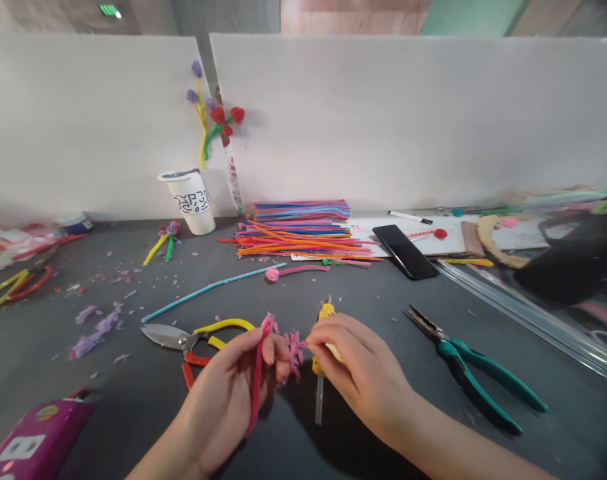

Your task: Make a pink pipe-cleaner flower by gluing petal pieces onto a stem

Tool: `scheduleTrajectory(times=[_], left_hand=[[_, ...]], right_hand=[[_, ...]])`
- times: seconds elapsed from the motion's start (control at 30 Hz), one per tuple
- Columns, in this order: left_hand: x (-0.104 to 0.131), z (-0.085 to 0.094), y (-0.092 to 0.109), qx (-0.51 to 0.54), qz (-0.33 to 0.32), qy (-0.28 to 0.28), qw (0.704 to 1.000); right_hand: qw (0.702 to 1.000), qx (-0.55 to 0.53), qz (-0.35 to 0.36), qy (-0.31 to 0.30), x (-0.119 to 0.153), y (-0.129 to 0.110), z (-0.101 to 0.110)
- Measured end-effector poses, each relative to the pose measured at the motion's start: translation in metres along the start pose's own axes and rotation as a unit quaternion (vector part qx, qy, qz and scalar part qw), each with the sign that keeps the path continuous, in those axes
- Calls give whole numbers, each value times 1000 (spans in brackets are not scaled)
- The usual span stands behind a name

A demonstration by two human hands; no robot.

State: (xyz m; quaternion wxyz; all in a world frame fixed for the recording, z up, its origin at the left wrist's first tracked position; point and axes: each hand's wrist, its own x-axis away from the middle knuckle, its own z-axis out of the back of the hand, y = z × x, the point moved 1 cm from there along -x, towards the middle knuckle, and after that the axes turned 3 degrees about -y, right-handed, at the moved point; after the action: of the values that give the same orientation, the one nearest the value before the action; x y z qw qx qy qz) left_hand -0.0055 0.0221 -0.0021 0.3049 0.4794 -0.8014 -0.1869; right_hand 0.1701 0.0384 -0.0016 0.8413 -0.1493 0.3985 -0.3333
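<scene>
My left hand (223,393) grips a pink pipe cleaner (257,380) that runs up through the palm, its bent tip showing above the fingers. My right hand (363,367) pinches the frayed pink end (294,350) of that pipe cleaner between thumb and fingers. Under my right hand lies a yellow glue gun (326,312), mostly hidden, with a clear glue stick (319,403) poking out toward me. Yellow-and-red-handled scissors (188,339) lie shut just left of my left hand.
Green-handled pliers (476,373) lie on the right. A stack of coloured pipe cleaners (298,237) sits at the back, with a black phone (404,251), a white cup (189,200), a loose blue pipe cleaner (208,288) and purple scraps (96,327). A magenta packet (33,440) lies at the front left.
</scene>
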Motion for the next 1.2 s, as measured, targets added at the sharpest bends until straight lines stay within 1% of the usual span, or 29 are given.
scheduleTrajectory(times=[0.07,0.13,0.2,0.23,0.3,0.4,0.43,0.53,0.63,0.73,0.8,0.87,0.97,1.03,1.07,1.13,1.2], left_hand=[[2,0,1,-27,7,-39,999],[5,-1,1,-77,18,-70,994],[6,-2,1,-119,16,-85,989],[6,-3,1,-127,13,-82,988],[6,-4,1,-118,9,-54,991],[4,-3,2,-90,17,7,996],[4,-3,2,-81,18,18,996],[4,-2,3,-65,14,9,998],[5,-3,2,-66,2,-3,998],[5,-6,1,-78,1,-2,997],[5,-8,2,-96,2,-11,995],[5,-9,2,-113,0,-23,993],[5,-8,1,-124,-6,-28,992],[4,-6,0,-128,-1,-25,991],[4,-6,-1,-129,-1,-24,991],[3,-5,-2,-140,0,-20,990],[2,-5,-3,-153,-5,-17,988]], right_hand=[[997,-36,-68,5,-2,1,6],[987,-78,-143,-2,-5,1,10],[973,-118,-198,-10,-6,1,12],[968,-133,-212,-12,-7,0,12],[965,-146,-215,-17,-7,-1,11],[971,-140,-192,-17,-6,-3,9],[971,-143,-191,-16,-5,-4,9],[961,-175,-215,-21,-4,-5,8],[953,-191,-231,-40,-3,-6,7],[958,-184,-217,-32,-3,-6,9],[967,-163,-193,-17,-3,-6,11],[980,-120,-159,-11,-4,-5,12],[996,-46,-72,-21,-4,-4,10],[999,-20,-8,-34,-2,-4,8],[999,-16,11,-41,-1,-4,7],[998,-21,13,-52,0,-4,6],[997,-43,-15,-68,0,-5,6]])
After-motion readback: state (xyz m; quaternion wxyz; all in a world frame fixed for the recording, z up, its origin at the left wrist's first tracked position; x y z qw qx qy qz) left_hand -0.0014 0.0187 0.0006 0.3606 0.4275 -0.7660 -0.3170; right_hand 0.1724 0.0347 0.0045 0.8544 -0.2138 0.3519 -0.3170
